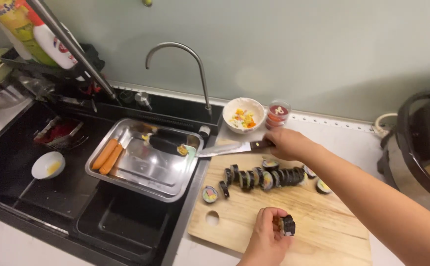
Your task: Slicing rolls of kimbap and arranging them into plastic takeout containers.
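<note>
Two bare hands work over a wooden cutting board [323,221]. Fingers of the left hand [266,236] are curled together around a single seaweed-wrapped roll slice [287,225], pinching it just above the board's near edge with its cut end turned sideways. Fingers of the right hand [286,144] are clamped on the dark handle of a knife [232,148], whose broad blade lies nearly flat, its tip reaching left to the rim of a steel tray [141,189]. Between the two hands, a row of cut slices [266,177] leans together across the middle of the board, with a few loose pieces [210,194] lying apart at either end. Just beyond the right hand stand a white bowl [244,116] of chopped filling and a small clear cup of red sauce [278,113]. The tray rests across a dark sink [52,197] and holds two sausages [107,155] at its left side and one uncut roll [165,144] near its far edge. A curved tap [183,49] rises behind it, and a small white dish [48,165] sits down in the basin.
</note>
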